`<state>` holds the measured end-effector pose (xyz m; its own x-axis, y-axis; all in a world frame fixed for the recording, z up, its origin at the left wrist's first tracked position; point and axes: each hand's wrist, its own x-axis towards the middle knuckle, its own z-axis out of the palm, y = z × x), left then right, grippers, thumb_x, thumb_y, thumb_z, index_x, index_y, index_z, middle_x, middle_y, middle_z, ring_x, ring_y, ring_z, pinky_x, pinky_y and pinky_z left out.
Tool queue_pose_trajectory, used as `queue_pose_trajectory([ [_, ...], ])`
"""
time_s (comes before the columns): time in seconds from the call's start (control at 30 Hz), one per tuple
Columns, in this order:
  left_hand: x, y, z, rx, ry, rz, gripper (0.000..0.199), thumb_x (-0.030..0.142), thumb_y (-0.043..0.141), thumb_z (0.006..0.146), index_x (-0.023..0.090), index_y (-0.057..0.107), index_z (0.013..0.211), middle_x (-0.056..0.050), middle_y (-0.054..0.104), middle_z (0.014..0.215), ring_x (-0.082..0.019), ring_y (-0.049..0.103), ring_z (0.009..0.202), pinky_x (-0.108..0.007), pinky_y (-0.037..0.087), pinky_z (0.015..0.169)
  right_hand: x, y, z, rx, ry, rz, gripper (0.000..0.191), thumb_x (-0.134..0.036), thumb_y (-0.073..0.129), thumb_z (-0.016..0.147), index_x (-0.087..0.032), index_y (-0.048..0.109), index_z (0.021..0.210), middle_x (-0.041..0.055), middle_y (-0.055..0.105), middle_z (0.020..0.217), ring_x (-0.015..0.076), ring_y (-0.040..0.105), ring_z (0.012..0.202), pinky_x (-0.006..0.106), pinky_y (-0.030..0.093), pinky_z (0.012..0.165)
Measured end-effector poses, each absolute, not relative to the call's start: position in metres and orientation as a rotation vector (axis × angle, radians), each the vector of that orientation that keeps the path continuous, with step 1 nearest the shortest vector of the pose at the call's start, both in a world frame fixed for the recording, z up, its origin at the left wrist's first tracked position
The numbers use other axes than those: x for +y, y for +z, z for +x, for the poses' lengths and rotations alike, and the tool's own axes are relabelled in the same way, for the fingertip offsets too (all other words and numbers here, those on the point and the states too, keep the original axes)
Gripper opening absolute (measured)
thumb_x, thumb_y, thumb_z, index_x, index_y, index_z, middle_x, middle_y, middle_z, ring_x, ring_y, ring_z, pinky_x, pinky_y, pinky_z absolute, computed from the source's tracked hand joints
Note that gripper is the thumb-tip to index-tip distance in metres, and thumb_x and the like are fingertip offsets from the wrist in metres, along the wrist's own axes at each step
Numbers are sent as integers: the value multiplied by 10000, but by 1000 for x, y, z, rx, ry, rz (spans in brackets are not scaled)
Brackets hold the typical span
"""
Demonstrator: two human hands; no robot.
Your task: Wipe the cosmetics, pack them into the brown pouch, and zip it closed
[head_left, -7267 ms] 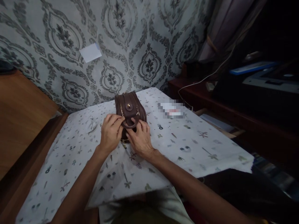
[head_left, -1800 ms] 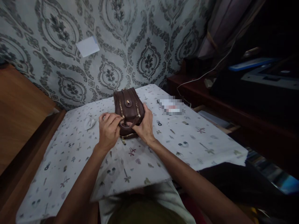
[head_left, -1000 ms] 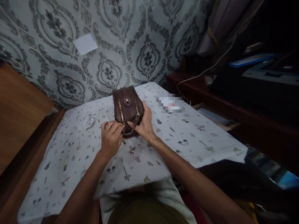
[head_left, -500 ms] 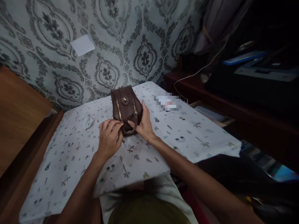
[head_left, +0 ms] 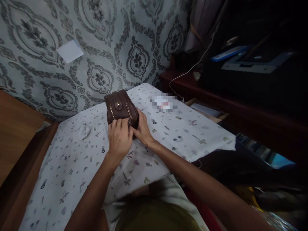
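A brown leather handbag (head_left: 122,107) with gold zippers and a round gold clasp rests on the patterned white tablecloth (head_left: 96,166). Over its near end lies my left hand (head_left: 120,136), fingers bent onto the top edge by the zippers, hiding the small handle there. My right hand (head_left: 143,128) grips the bag's right side from outside, its thumb at the near corner beside my left fingers. Whether the left fingertips pinch a zipper pull is hidden.
Crumpled white material (head_left: 84,131) lies left of the bag. Beyond my right hand is a blurred-out flat item (head_left: 163,103). A dark red desk (head_left: 211,101) with a partly open drawer (head_left: 207,109) and a white cable (head_left: 190,72) stands to the right; wooden furniture (head_left: 19,128) borders the left.
My left hand has moved further over the bag's near end, covering the handle that showed before. The right hand keeps its hold. The whole view has shifted, with things appearing further left.
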<state>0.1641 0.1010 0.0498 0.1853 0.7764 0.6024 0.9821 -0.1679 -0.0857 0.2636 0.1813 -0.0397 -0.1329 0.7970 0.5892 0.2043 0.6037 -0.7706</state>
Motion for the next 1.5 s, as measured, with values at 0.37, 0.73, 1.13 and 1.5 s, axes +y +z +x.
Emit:
queue_pose_trajectory([
  [0.37, 105, 63, 145, -1522, -587, -2097, 324, 286, 443, 1038, 172, 619, 1284, -81, 634, 929, -237, 665, 821, -319, 511, 710, 187, -29, 274, -1652, 713, -862, 804, -509, 667, 865, -200, 370, 1546, 166, 526, 1453, 330, 477, 1378, 571, 383, 1174],
  [0.73, 110, 69, 147, -1417, -710, -2149, 251, 295, 497, 1024, 209, 722, 954, -61, 670, 901, -210, 641, 834, -312, 493, 702, 192, -22, 283, -1614, 774, -827, 682, -541, 670, 880, -233, 508, 1466, 145, 603, 1386, 297, 560, 1308, 517, 490, 1082],
  [1.13, 117, 64, 144, -1595, -1110, -2313, 132, 225, 559, 967, 210, 691, 961, -56, 773, 1003, -241, 683, 965, -391, 518, 889, 201, -23, 291, -1582, 910, -762, 700, -587, 732, 813, -242, 573, 1400, 121, 609, 1408, 280, 611, 1257, 465, 572, 977],
  [1.5, 118, 64, 147, -1653, -1249, -2313, 127, 235, 579, 948, 212, 703, 945, -49, 773, 996, -239, 670, 979, -378, 499, 909, 204, -18, 295, -1407, 1157, -671, 609, -640, 720, 804, -276, 679, 1290, 84, 660, 1363, 289, 592, 1289, 451, 562, 1000],
])
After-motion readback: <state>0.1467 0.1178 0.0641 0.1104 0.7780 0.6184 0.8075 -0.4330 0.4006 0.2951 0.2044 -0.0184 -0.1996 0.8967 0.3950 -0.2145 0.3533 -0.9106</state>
